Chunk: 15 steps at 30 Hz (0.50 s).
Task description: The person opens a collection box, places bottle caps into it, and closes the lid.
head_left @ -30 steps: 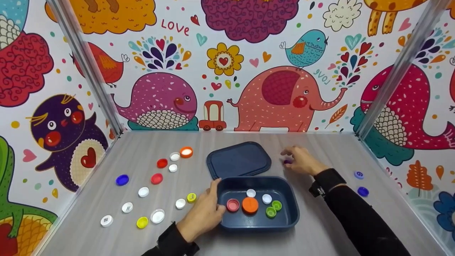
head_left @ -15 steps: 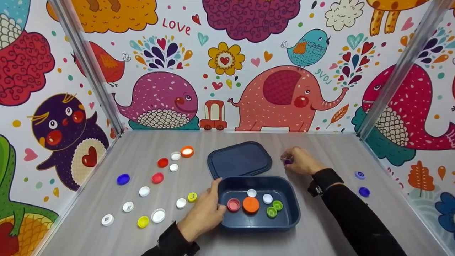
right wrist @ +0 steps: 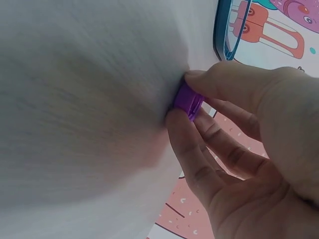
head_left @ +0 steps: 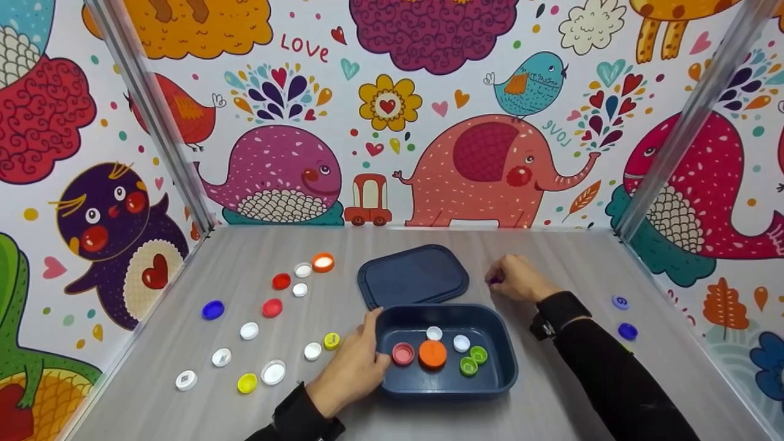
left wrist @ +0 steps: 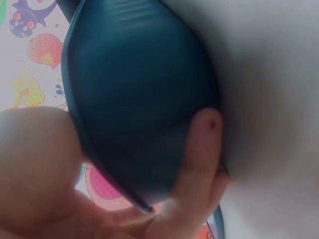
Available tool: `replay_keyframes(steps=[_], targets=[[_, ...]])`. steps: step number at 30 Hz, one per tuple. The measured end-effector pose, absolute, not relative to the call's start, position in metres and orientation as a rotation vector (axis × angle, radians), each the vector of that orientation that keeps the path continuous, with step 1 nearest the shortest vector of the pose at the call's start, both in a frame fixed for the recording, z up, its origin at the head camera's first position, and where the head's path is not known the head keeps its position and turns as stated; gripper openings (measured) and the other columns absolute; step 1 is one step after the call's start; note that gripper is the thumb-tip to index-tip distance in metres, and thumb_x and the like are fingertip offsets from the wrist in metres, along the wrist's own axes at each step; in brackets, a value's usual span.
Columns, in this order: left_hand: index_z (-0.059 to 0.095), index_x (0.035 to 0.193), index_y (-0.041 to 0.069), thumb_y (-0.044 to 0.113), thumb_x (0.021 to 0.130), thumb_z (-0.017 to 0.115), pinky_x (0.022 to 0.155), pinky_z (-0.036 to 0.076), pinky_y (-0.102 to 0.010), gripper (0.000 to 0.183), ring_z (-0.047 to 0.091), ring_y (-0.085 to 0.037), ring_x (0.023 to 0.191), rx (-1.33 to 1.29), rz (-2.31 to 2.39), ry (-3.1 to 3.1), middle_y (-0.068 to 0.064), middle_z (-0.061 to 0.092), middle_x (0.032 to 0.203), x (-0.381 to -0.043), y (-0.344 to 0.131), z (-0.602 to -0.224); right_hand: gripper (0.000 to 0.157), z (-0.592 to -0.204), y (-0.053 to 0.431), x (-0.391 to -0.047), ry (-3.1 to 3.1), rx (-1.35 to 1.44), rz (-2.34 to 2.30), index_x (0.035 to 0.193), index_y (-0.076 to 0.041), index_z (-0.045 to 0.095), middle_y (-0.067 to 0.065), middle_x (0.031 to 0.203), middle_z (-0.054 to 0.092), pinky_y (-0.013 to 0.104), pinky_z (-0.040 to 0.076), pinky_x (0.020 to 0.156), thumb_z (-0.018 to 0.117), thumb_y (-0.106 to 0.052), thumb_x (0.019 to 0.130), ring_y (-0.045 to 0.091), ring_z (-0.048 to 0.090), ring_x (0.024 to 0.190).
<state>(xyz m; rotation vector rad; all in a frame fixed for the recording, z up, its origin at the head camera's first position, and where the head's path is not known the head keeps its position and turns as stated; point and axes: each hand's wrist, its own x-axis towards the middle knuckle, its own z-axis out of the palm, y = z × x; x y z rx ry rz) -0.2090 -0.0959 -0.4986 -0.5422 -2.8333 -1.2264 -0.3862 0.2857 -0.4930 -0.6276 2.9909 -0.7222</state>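
Note:
In the head view my right hand (head_left: 519, 278) is down at the table behind the box's right side. Its thumb and index finger pinch a small purple bottle cap (right wrist: 188, 101) at the table surface, as the right wrist view shows. My left hand (head_left: 352, 366) holds the left end of a dark blue plastic box (head_left: 453, 392). In the left wrist view the thumb lies at the rim and a finger lies along the outer wall. Inside the box sit a pink cap (head_left: 402, 353), a large orange cap (head_left: 432, 354), two white caps and two green caps (head_left: 468, 366).
The box's dark blue lid (head_left: 413, 274) lies flat behind it. Several white, red, yellow, orange and blue caps (head_left: 213, 310) are spread over the left of the table. At the right lie a lilac cap (head_left: 620, 302) and a blue cap (head_left: 627, 331). Patterned walls enclose the table.
My right hand's fingers have closed in on the purple cap and now pinch it. My left hand and the box have stayed in place.

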Motion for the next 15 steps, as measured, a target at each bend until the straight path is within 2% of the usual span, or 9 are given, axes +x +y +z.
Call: replay_keyframes(steps=[9, 15], targets=[[0.036, 0.173, -0.004, -0.001, 0.098, 0.072, 0.124, 0.055, -0.065, 0.083, 0.07, -0.046, 0.144, -0.509, -1.256, -2.867, -0.039, 0.065, 0.159, -0.209, -0.095, -0.499, 0.014, -0.489, 0.284, -0.38, 2.988, -0.589, -0.751, 0.109, 0.0, 0.091, 0.011, 0.095, 0.087, 0.042, 0.067, 0.083, 0.088, 0.003, 0.096, 0.019, 0.072, 0.083], [0.036, 0.173, -0.004, -0.001, 0.097, 0.071, 0.124, 0.055, -0.065, 0.083, 0.069, -0.046, 0.145, -0.521, -1.243, -2.863, -0.039, 0.064, 0.16, -0.209, -0.096, -0.499, 0.018, -0.479, 0.28, -0.37, 2.989, -0.612, -0.772, 0.116, 0.002, 0.09, 0.014, 0.102, 0.088, 0.05, 0.073, 0.091, 0.087, 0.001, 0.099, 0.022, 0.077, 0.088]])
